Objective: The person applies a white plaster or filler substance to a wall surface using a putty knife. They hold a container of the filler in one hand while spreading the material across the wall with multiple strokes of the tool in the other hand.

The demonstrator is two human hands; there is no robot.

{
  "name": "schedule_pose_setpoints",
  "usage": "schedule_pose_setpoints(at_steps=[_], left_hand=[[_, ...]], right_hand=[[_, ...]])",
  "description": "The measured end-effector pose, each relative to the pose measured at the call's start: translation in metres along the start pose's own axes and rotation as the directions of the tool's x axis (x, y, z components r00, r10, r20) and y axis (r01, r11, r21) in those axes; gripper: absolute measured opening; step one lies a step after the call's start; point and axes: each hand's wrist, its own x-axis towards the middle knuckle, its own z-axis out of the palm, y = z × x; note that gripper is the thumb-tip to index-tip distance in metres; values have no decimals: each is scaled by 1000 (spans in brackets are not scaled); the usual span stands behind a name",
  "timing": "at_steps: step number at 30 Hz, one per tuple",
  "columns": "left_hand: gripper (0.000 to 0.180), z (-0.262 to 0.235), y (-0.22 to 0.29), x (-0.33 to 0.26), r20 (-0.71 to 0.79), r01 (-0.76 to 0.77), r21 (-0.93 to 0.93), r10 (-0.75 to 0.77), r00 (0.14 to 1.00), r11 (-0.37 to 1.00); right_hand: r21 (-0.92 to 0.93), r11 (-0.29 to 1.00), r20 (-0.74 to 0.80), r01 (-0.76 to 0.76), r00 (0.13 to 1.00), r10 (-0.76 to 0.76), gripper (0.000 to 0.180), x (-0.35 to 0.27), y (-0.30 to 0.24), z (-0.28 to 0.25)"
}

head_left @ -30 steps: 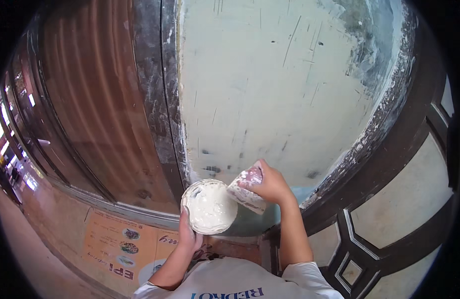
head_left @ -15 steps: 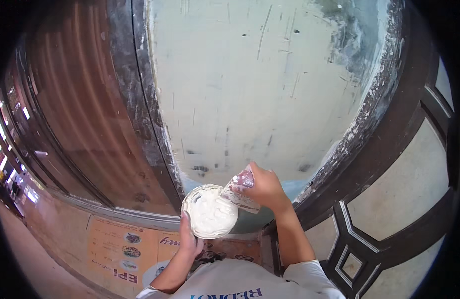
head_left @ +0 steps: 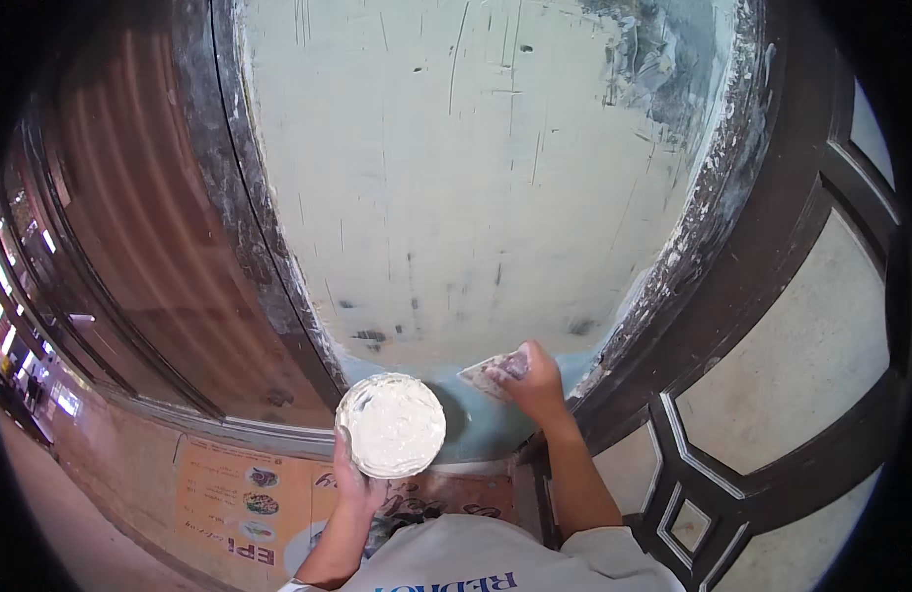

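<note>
Paste (head_left: 395,426), creamy white, fills a tub (head_left: 411,473) clasped in left grip (head_left: 354,481); right grip (head_left: 537,385) holds a seemingly smeared scraper (head_left: 485,375).

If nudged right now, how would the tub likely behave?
The tub is probably heavy, looking full of white paste. That likely won't slosh: its surface holds ridges. A push might tip it; only the left hand visibly supports it.

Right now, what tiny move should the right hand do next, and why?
Maybe bring the smeared spreader to the dark marks low on the pale panel: the right hand holds it clear of the white paste, and those marks look uncovered.
</note>
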Motion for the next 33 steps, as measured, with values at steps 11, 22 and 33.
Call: schedule_pose_setpoints(at_steps=[11,22,33], left_hand=[[58,4,-15,-8,29,-85,28,84,996,996],[60,3,-13,3,55,-70,-63,74,996,996],[59,5,-7,11,82,-57,-29,59,995,998]], right_hand=[[-509,831,-165,223,923,-348,50,122,-70,-117],[-700,595,-49,395,804,-592,49,189,-133,-176],[-740,476,65,475,755,-652,48,196,-136,-178]])
